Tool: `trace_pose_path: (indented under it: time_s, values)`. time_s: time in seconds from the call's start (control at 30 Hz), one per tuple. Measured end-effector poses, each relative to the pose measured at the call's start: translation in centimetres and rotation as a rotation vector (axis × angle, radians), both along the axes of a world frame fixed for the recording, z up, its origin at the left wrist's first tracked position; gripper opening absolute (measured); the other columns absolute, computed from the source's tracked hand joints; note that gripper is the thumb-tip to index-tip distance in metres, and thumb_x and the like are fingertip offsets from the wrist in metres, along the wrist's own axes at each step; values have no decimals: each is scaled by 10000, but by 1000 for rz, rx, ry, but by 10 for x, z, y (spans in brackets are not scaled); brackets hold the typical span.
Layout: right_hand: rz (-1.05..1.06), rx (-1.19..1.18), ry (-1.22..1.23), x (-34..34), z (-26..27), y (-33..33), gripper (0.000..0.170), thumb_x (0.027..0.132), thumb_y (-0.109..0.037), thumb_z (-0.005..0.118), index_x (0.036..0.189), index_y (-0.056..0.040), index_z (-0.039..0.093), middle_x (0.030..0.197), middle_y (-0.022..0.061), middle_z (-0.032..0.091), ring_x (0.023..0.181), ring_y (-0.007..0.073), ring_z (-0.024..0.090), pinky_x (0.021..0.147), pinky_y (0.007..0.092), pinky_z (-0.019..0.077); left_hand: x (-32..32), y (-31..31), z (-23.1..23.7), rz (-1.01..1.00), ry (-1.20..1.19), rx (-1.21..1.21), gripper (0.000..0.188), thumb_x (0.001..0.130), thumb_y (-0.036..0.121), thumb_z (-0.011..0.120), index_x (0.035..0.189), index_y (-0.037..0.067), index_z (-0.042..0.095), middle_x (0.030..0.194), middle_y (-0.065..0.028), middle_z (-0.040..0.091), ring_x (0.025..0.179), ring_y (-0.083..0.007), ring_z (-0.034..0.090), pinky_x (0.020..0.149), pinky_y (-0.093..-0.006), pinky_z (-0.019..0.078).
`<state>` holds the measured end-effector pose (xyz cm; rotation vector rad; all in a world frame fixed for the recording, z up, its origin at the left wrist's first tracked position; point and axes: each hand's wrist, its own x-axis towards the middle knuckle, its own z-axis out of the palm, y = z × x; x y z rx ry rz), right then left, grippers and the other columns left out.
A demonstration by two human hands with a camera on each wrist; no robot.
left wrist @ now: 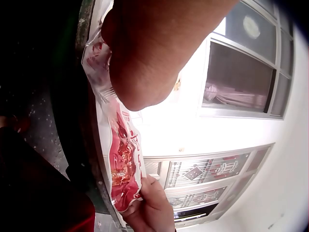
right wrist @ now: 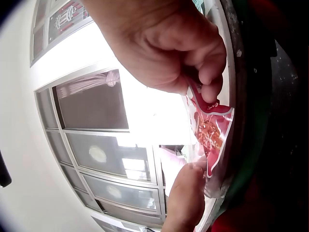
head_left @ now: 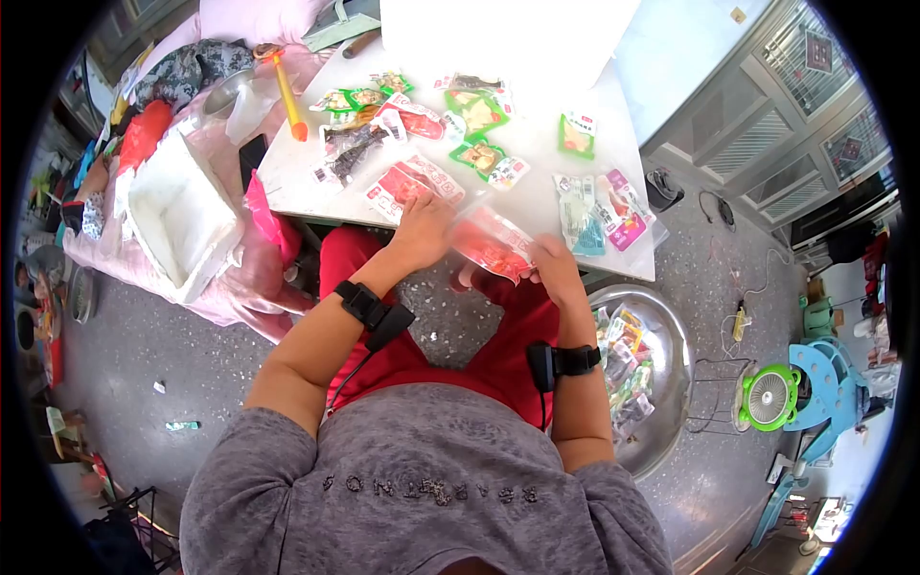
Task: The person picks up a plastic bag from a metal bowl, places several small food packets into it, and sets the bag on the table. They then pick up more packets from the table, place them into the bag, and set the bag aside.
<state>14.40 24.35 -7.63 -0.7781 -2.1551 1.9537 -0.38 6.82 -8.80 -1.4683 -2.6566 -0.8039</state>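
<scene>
A red and clear packet stretches between the two hands over the table's front edge. The right hand pinches its right end; in the right wrist view the curled fingers of this hand grip a corner of the packet. At the other end is the left hand, its thumb side against the packet's clear plastic; the left wrist view shows this hand from behind, most of its fingers hidden. Another red and white packet lies flat beside the left fingertips.
Several snack packets lie across the white table, with a green one and a purple one to the right. A metal basin of packets stands at the lower right. A white foam box is left.
</scene>
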Motion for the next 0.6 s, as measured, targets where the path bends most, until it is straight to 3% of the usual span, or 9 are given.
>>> trace_pose_path:
  time_s: [0.13, 0.23, 0.33, 0.6]
  values:
    - [30, 19, 32, -14, 0, -2, 179, 791, -159, 451, 884, -22, 522, 674, 33, 540, 497, 83, 513, 434, 182, 382, 3, 3, 7, 10, 11, -74, 240, 723, 150, 437, 884, -10, 515, 1078, -177, 475, 1074, -397, 366, 926, -453, 258]
    - [-29, -26, 68, -21, -1, -8, 191, 788, -161, 448, 899, -20, 514, 679, 38, 538, 496, 91, 515, 432, 184, 386, 1, 5, 5, -28, 114, -127, 327, 740, 180, 437, 1040, 63, 494, 987, -122, 514, 954, -300, 435, 824, -423, 340]
    - [-83, -90, 84, -29, -9, -13, 201, 788, -164, 447, 913, -18, 507, 691, 41, 538, 495, 94, 515, 434, 184, 393, 13, 4, 8, 8, 192, -38, 249, 694, 157, 483, 884, 0, 521, 1052, -168, 488, 1040, -338, 406, 884, -420, 316]
    - [-13, -118, 79, -34, -8, -6, 208, 795, -172, 455, 923, -16, 504, 714, 41, 545, 499, 96, 513, 446, 183, 404, 12, 5, 7, 1, 219, 1, 238, 687, 156, 498, 871, 7, 528, 1031, -157, 496, 1021, -323, 426, 871, -413, 328]
